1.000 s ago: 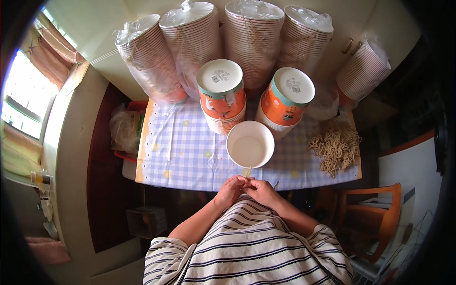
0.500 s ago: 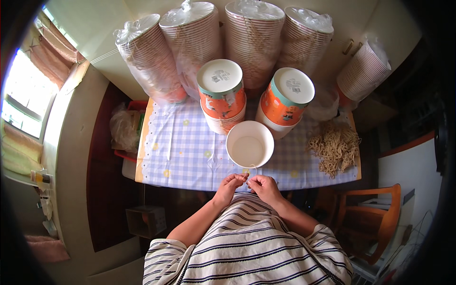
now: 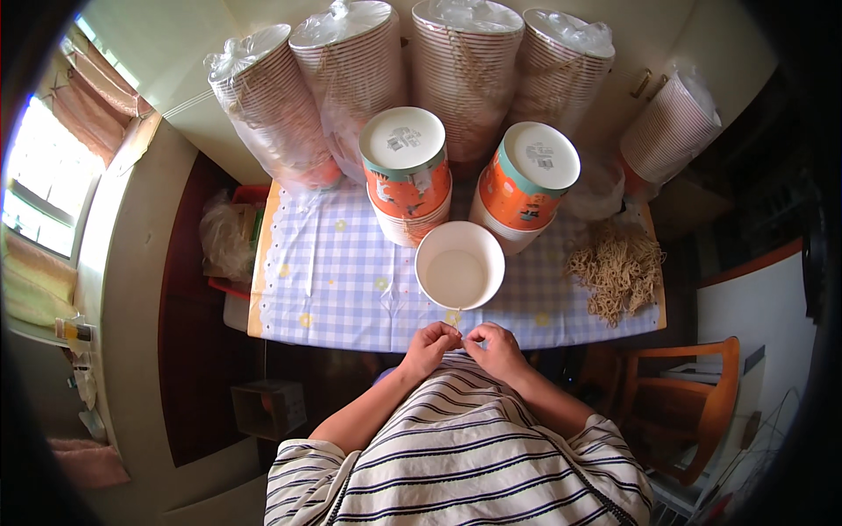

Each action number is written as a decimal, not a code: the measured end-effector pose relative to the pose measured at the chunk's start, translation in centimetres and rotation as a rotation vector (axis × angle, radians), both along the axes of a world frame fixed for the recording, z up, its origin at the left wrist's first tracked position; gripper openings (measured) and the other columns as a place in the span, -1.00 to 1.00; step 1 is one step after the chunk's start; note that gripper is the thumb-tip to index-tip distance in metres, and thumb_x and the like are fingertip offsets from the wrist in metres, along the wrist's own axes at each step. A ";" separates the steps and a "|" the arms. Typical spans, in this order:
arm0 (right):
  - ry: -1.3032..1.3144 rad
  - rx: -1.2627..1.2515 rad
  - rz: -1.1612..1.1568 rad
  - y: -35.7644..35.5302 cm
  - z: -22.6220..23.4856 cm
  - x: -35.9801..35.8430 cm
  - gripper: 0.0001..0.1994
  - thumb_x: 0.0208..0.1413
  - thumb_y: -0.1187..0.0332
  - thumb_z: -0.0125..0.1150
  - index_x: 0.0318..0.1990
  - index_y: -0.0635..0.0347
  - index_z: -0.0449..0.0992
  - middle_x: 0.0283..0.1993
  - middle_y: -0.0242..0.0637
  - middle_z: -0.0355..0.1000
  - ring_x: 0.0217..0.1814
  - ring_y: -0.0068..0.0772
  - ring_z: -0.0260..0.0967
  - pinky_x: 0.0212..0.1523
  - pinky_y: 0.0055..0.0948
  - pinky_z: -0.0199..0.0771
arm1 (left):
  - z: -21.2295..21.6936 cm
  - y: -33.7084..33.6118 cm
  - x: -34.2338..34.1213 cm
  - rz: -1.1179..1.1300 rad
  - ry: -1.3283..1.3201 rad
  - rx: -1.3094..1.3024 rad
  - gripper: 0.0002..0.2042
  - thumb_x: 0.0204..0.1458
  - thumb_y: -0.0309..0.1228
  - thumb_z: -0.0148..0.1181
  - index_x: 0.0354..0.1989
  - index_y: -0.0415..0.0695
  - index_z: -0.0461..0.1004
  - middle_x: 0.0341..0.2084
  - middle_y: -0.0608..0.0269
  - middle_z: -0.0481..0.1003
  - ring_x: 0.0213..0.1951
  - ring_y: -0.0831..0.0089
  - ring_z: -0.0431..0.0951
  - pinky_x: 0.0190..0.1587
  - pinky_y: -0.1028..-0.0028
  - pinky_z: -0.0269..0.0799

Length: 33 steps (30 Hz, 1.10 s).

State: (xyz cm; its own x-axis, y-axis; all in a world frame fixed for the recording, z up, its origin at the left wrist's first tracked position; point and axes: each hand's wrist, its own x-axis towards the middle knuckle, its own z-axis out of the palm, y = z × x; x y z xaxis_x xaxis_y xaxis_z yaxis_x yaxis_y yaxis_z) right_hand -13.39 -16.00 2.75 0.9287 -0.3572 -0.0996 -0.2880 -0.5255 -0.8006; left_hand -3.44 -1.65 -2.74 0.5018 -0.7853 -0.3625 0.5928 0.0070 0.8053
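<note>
Head view: the white paper cup point(image 3: 460, 265) stands with its mouth up on the tabletop point(image 3: 342, 302), and I use it as landmark. Just on the near side of the cup are both hands, and from near its rim toward them runs a thin pale cord point(image 3: 457, 316) — whether it is fastened to the cup is too small to tell. The left hand point(image 3: 428, 347) has its fingers closed in a pinch on this cord. The right hand point(image 3: 496, 352) has its fingers also pinched together, it seems on the same cord, but the exact grip is hidden.

The cord should be very light and soft, so it will follow a pull but not a push. It may twist or slip, therefore it is better to pinch it close to its end. The cup, I judge, is light and fairly stiff at the rim, yet its wall could dent under a hard squeeze, and a sharp pull on an attached cord might tip it. To steady it, one should hold the wall just under the rim — gently.

To the right of the cup lies a tangled cord pile point(image 3: 619, 272); from it, a single strand is best drawn slowly.
</note>
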 end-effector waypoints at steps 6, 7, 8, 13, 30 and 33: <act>0.010 0.374 -0.163 0.2 -1.6 0.6 -0.81 -0.01 0.34 0.28 -0.38 0.29 0.47 -0.44 -0.33 0.46 -0.43 -0.60 0.37 -0.38 -0.54 0.40 | 1.4 -0.3 -0.3 -0.068 -0.282 0.182 -0.87 0.13 -0.48 0.04 -0.23 -0.29 0.41 -0.46 0.31 0.47 -0.41 0.63 0.43 -0.30 0.62 0.38; 0.009 0.374 -0.162 0.4 -1.7 0.7 -0.81 -0.01 0.34 0.28 -0.38 0.29 0.47 -0.44 -0.33 0.46 -0.43 -0.60 0.37 -0.38 -0.54 0.40 | 1.3 -0.2 -0.3 -0.071 -0.344 0.216 -0.87 0.13 -0.48 0.05 -0.24 -0.29 0.42 -0.48 0.34 0.45 -0.44 0.65 0.40 -0.35 0.62 0.36; -0.017 0.389 -0.191 0.5 -1.8 0.8 -0.81 -0.01 0.34 0.28 -0.37 0.29 0.47 -0.45 -0.35 0.46 -0.43 -0.63 0.36 -0.39 -0.57 0.40 | 1.3 -0.2 -0.3 -0.073 -0.406 0.250 -0.87 0.12 -0.47 0.07 -0.24 -0.29 0.42 -0.51 0.36 0.44 -0.47 0.68 0.37 -0.39 0.63 0.33; -0.080 0.449 -0.210 0.9 -2.2 0.9 -0.83 0.01 0.38 0.28 -0.35 0.29 0.47 -0.46 -0.38 0.46 -0.43 -0.66 0.34 -0.40 -0.61 0.39 | 1.3 -0.1 -0.9 -0.035 -0.577 0.301 -0.87 0.10 -0.46 0.11 -0.27 -0.29 0.45 -0.56 0.40 0.42 -0.53 0.72 0.31 -0.49 0.65 0.26; -0.043 0.381 -0.056 0.1 -1.4 0.9 -0.84 0.03 0.38 0.20 -0.38 0.34 0.49 -0.50 -0.25 0.48 -0.47 -0.57 0.37 -0.42 -0.50 0.38 | 2.9 -0.4 0.3 -0.051 -1.055 0.307 -0.60 -0.09 -0.55 0.14 0.00 -0.04 0.39 -0.29 0.10 0.40 -0.33 0.21 0.49 -0.33 0.37 0.44; 0.017 0.378 -0.032 -0.4 -1.1 1.2 -0.83 0.02 0.36 0.20 -0.37 0.33 0.50 -0.51 -0.27 0.48 -0.49 -0.58 0.35 -0.41 -0.49 0.38 | 3.1 -0.5 0.4 -0.077 -1.077 0.306 -0.60 -0.11 -0.55 0.14 -0.01 -0.03 0.41 -0.19 0.08 0.43 -0.21 0.10 0.51 -0.24 0.31 0.47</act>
State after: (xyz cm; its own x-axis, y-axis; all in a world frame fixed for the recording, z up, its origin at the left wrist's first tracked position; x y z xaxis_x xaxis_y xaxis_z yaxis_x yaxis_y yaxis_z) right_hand -12.23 -16.37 1.62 0.9147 -0.3213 -0.2453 -0.3145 -0.1845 -0.9311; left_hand -3.08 -2.19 0.35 0.6237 -0.7801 0.0483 -0.4239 -0.2857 0.8595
